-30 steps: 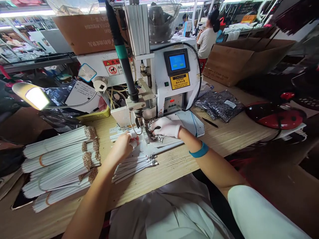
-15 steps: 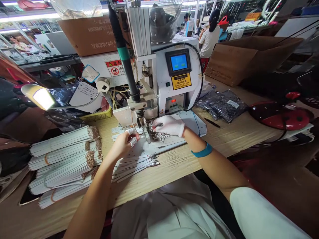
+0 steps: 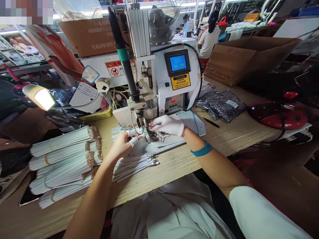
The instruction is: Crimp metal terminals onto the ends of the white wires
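Note:
My left hand point(image 3: 122, 144), with white wraps on its fingers, is closed in a pinch left of the metal block point(image 3: 147, 136) under the soldering iron point(image 3: 126, 63). What it pinches is too small to make out. White cables point(image 3: 116, 130) lie behind it. My right hand point(image 3: 170, 125), in a white glove, is closed at the fingertips beside the soldering tip. It hovers over a heap of small metal connectors point(image 3: 161, 136); anything in its fingers is hidden. In front lie white cables with metal connectors on their ends point(image 3: 137, 166).
Bundles of white cables with copper-coloured ends point(image 3: 62, 156) lie at left beside a lit lamp point(image 3: 41, 96). The soldering machine point(image 3: 161, 79) stands behind my hands. At right are bags of small parts point(image 3: 224, 104), a thin dark tool point(image 3: 211, 122), a cardboard box point(image 3: 231, 59) and a red device point(image 3: 281, 114).
My right hand has shifted slightly left, closer to the soldering tip. My left hand has barely moved. A person in orange has come into view behind the machine at left.

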Demonstrator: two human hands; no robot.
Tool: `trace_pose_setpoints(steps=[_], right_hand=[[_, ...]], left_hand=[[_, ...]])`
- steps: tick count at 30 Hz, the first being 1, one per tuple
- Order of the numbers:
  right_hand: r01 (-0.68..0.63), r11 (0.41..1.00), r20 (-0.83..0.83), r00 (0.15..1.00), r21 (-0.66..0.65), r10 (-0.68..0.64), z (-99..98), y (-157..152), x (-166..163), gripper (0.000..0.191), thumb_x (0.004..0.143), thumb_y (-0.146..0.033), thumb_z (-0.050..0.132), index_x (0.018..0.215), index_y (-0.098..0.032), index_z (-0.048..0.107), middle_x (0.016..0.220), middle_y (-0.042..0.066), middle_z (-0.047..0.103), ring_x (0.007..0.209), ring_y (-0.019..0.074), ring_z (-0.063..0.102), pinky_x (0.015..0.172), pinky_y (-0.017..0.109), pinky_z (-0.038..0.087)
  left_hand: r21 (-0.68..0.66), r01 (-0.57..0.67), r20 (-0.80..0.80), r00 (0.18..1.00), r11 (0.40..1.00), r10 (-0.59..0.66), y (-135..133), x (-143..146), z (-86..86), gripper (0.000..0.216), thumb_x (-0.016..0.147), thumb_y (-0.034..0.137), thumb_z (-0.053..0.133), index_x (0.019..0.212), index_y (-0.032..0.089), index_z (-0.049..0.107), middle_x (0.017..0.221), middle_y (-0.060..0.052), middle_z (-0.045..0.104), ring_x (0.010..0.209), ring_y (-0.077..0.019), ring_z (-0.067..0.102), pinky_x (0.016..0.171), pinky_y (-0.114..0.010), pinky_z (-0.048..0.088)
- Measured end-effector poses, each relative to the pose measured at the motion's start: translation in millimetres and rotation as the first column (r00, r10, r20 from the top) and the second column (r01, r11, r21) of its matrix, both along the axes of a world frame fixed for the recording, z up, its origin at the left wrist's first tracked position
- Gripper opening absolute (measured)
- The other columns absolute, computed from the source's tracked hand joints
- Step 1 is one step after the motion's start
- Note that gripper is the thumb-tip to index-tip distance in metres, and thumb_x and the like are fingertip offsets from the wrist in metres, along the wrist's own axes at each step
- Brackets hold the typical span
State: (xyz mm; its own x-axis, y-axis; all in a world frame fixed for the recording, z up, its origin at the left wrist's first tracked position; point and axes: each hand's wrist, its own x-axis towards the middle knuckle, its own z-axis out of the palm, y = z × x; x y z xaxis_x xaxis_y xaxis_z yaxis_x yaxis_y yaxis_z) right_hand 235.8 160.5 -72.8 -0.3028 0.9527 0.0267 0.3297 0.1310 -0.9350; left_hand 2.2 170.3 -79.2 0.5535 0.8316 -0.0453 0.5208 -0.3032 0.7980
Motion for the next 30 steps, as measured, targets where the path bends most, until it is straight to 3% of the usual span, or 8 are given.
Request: trace_pose_setpoints(steps=[4,9,15,30], right_hand=[[-0.033,0.988,-0.275,0.961,-0.152,-0.010,-4.9,-0.3,-8.1,0.018,0.068,-0.017,0.066,0.084,-0.008,0.066,0.070,0.003,0.064,0.054,0.0085,0.057,0.051,0.021,0.049],[-0.057,0.948,-0.333,0.941,-0.314,-0.054,-12.6,-1.6,-19.8,0.013,0.070,-0.015,0.065,0.081,-0.010,0.060,0.063,0.000,0.061,0.044,0.0067,0.054,0.039,0.017,0.044],[-0.064,0.937,-0.430,0.898,-0.344,-0.096,-17.0,1.4,-21.5,0.013,0.069,-0.012,0.061,0.081,-0.011,0.057,0.064,0.001,0.060,0.044,0.0065,0.053,0.038,0.016,0.043],[-0.085,0.933,-0.424,0.902,-0.351,-0.078,-13.5,-1.3,-27.1,0.013,0.066,-0.010,0.060,0.076,-0.014,0.051,0.056,-0.005,0.049,0.037,0.0025,0.040,0.032,0.013,0.031]], left_hand=[[-0.028,-0.014,0.028,1.000,0.999,0.015,-0.5,1.3,2.1,0.034,0.075,0.039,0.057,0.094,0.012,0.065,0.073,-0.001,0.061,0.064,-0.0135,0.048,0.058,-0.021,0.034],[-0.040,-0.016,0.039,0.999,0.999,0.018,-1.4,3.7,5.3,0.036,0.074,0.041,0.058,0.093,0.012,0.066,0.071,-0.001,0.062,0.061,-0.0134,0.047,0.056,-0.021,0.034],[-0.101,-0.007,0.091,0.996,0.995,0.016,-2.8,6.3,7.9,0.037,0.073,0.042,0.060,0.092,0.011,0.066,0.077,-0.003,0.065,0.073,-0.0169,0.054,0.068,-0.024,0.040],[-0.130,-0.040,0.086,0.995,0.991,0.051,0.4,15.7,6.3,0.038,0.068,0.041,0.061,0.088,0.011,0.068,0.074,-0.003,0.066,0.066,-0.0157,0.053,0.063,-0.024,0.039]])
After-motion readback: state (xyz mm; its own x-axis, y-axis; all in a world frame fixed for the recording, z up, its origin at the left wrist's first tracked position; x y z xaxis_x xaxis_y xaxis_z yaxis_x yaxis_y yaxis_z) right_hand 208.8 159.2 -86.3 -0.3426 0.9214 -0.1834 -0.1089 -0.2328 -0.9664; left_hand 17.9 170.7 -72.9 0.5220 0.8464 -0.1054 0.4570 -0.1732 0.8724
